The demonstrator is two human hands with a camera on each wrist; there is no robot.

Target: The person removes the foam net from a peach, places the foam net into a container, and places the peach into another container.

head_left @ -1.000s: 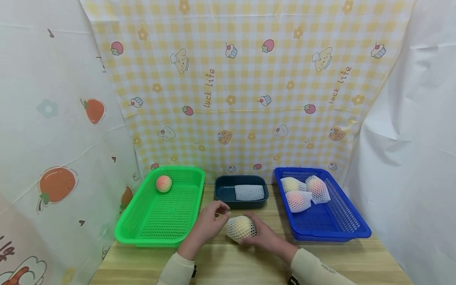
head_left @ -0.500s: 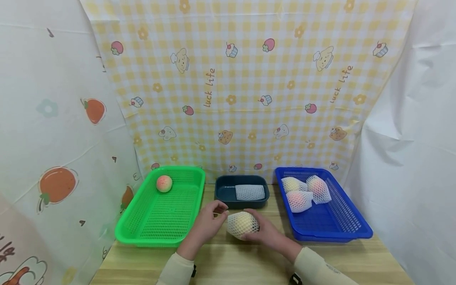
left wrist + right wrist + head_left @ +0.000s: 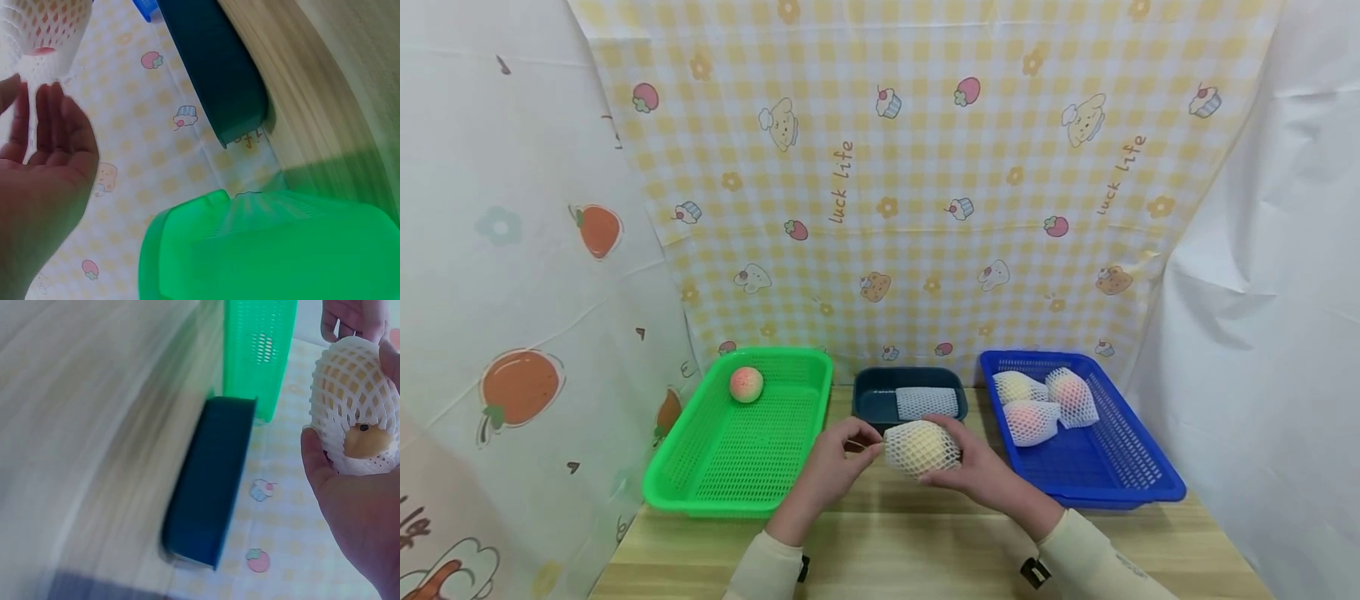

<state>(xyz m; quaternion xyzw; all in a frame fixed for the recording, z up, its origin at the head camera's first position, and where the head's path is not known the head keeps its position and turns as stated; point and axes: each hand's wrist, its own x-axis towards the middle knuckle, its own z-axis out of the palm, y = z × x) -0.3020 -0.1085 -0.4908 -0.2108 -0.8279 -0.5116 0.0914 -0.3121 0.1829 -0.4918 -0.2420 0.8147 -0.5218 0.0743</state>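
Observation:
In the head view my right hand (image 3: 977,471) holds a pale yellow pear (image 3: 921,448) in a white foam net, lifted above the table. From the right wrist view, the pear's bare end with a dark spot shows through the net's opening (image 3: 367,439); thumb and fingers lie on opposite sides. My left hand (image 3: 835,462) is by the net's left end, fingers loosely bent. In the left wrist view its fingertips (image 3: 55,90) come close to the net (image 3: 53,37); whether they touch it I cannot tell.
A green basket (image 3: 658,479) with one peach (image 3: 747,385) stands left. Behind the hands is a dark teal tray (image 3: 872,407) holding a flattened foam net (image 3: 927,403). The blue basket (image 3: 1157,483) at right holds three net-wrapped fruits (image 3: 1030,422). A patterned cloth (image 3: 925,250) hangs behind.
The right hand has raised the netted pear and moved it slightly right and away, towards the tray. The left hand has stayed almost in place beside the net's end.

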